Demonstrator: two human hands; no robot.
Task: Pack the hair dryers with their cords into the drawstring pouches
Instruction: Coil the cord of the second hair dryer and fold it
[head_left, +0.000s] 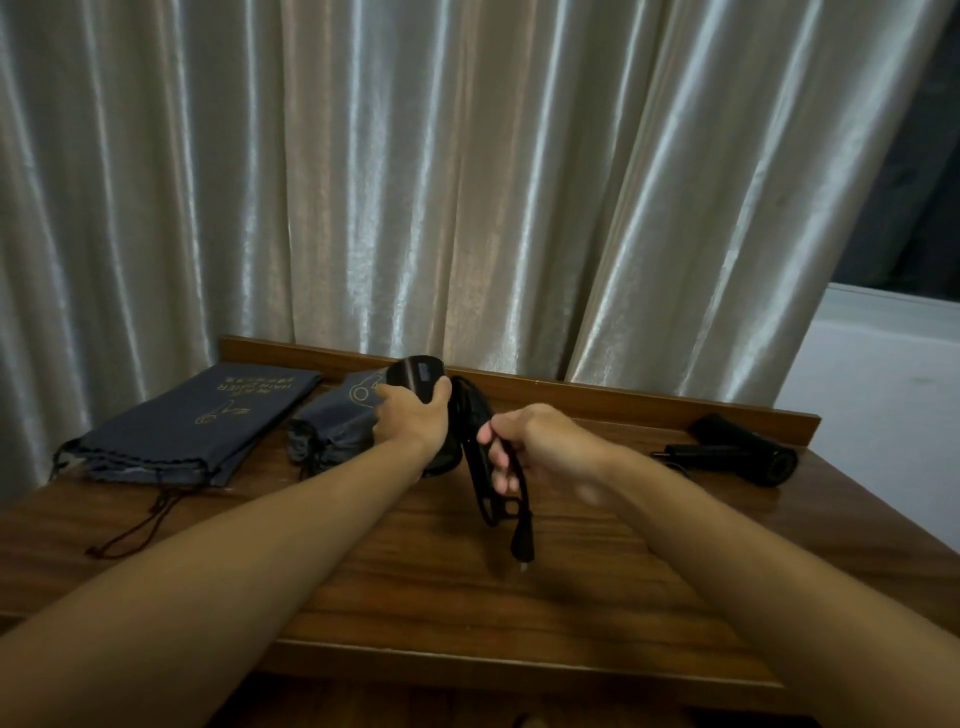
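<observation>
Silvery pleated curtains hang behind a dark wooden surface with a raised back edge. Far to the left of the left grip, a flat grey drawstring pouch lies with gold print on it, its cords trailing toward the near edge. Just beside the left hand, on its left, a second pouch sits bunched up, partly behind the fingers. That left grip is curled around the barrel of a black hair dryer, held up above the surface with the barrel's end pointing away toward the curtains. Between the two hands the dryer's cord hangs in folded loops. The right hand has its fingers curled on those loops, pinching them together; the plug dangles below that grip, close over the wood. Well to the right of the right hand, a second black hair dryer lies on its side near the back edge. Beyond it, a pale ledge shows at the far right.
</observation>
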